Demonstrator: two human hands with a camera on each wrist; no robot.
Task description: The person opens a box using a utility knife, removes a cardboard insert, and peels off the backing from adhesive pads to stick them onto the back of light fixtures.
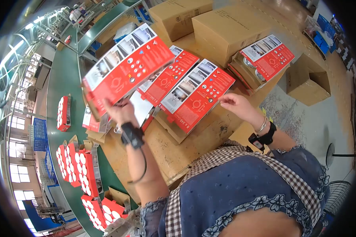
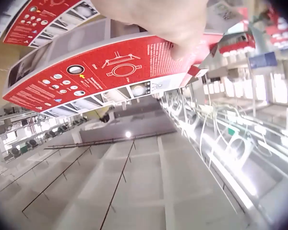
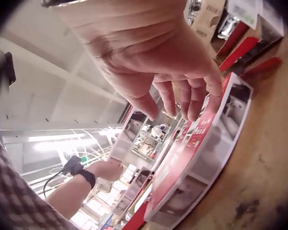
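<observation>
In the head view the left hand (image 1: 122, 112) grips the lower end of a red and white printed box (image 1: 128, 63), held raised and tilted over the others. The left wrist view shows that hand (image 2: 158, 21) with its thumb on the red face of the box (image 2: 120, 69). The right hand (image 1: 238, 106) is beside the right edge of another red box (image 1: 197, 94) lying on the wooden table. In the right wrist view the right hand (image 3: 158, 62) has relaxed, slightly bent fingers over that box (image 3: 197, 158), gripping nothing.
Another red box (image 1: 172, 73) lies behind, and an unclosed one (image 1: 269, 57) stands at the table's right end. Large cartons (image 1: 229, 29) stand at the back. Left of the wooden table (image 1: 162, 154), a green conveyor (image 1: 59, 59) carries several red boxes with white discs (image 1: 83, 170).
</observation>
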